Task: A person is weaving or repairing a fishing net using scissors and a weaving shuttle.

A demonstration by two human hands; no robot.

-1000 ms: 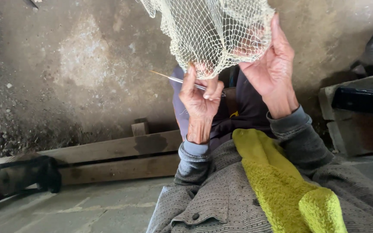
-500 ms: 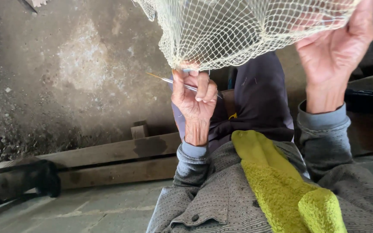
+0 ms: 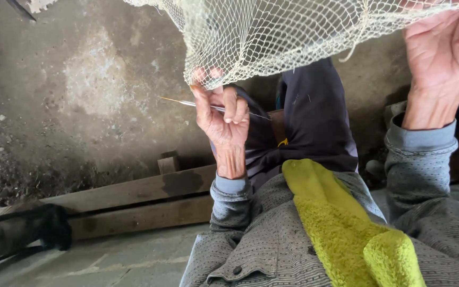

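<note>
We pinch the pale knotted mesh net (image 3: 293, 37) edge with the left hand (image 3: 221, 114) – thin needle (image 3: 208, 106) clamped too – right hand (image 3: 444, 58) gripping net, mending unfinished.

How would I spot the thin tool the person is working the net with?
Find the pale net stretched across the top. Below its lower left edge, the left hand grips a slender needle pointing left. It is the only thin, straight, shiny thing there.
</note>
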